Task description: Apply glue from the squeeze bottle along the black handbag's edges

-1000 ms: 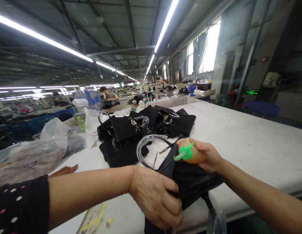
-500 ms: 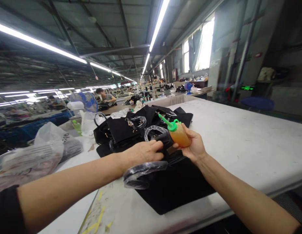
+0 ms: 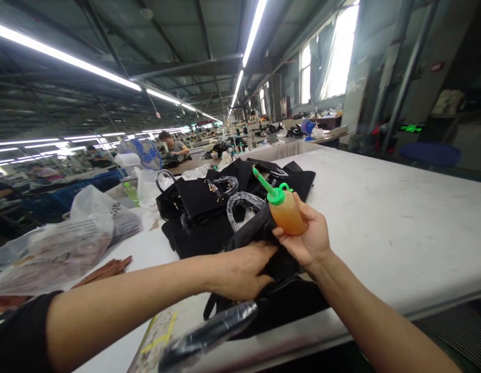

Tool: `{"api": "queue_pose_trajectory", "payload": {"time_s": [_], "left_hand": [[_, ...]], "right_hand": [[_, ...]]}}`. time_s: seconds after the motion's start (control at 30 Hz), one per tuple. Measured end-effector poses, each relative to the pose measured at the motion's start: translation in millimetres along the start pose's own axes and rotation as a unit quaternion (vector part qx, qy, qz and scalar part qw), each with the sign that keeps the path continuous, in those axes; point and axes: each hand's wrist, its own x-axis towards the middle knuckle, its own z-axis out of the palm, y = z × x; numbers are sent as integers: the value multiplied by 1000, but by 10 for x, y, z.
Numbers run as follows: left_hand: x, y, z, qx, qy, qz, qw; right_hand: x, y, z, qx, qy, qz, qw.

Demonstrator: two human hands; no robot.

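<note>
- Your right hand [image 3: 308, 241] was clenched around a soft orange squeeze bottle [image 3: 290, 216], held just above the far end of the black fabric handbag [image 3: 287, 300] in front of you.
- The bottle was translucent, filled with amber-orange liquid, and bulged slightly under your fingers.
- Its bright green screw cap ended in a long green pointed nozzle [image 3: 263, 181], tilted up and away from the handbag, towards your left.
- A small green loop stuck out from the side of the cap.
- Your left hand [image 3: 240, 272] lay palm-down on the handbag, fingers stretched out and pressing the dark cloth, not closed around anything.
- Its fingertips nearly met your right hand.
- The handbag lay slumped and creased, with a black handle wrapped in clear plastic film [image 3: 211, 331] jutting from its near end.
- The handbag rested on a white work table [image 3: 380, 223], near its front edge.
- Just beyond the handbag sat a pile of black handbags with gold clasps [image 3: 203, 199].
- Well to the left of the handbag lay crumpled clear plastic bags [image 3: 65, 241] and thin brown leather strips [image 3: 106, 268].
- Far behind the handbag, past the pile, stood a blue desk fan [image 3: 147, 153].
</note>
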Motion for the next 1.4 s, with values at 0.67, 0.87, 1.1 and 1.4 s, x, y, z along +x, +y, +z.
{"api": "queue_pose_trajectory", "payload": {"time_s": [0.67,0.87,1.1,1.4], "left_hand": [[318,-324,503,-393,-34,176,902],[282,-275,360,-11,-3,224,974],[122,-132,202,175,-2,307,935],[55,1,250,-15,-175,138,975]], "right_hand": [[90,99,53,-56,32,27,998],[138,94,77,-76,30,38,996],[100,95,53,-67,38,33,996],[59,154,-121,-61,43,6,997]]}}
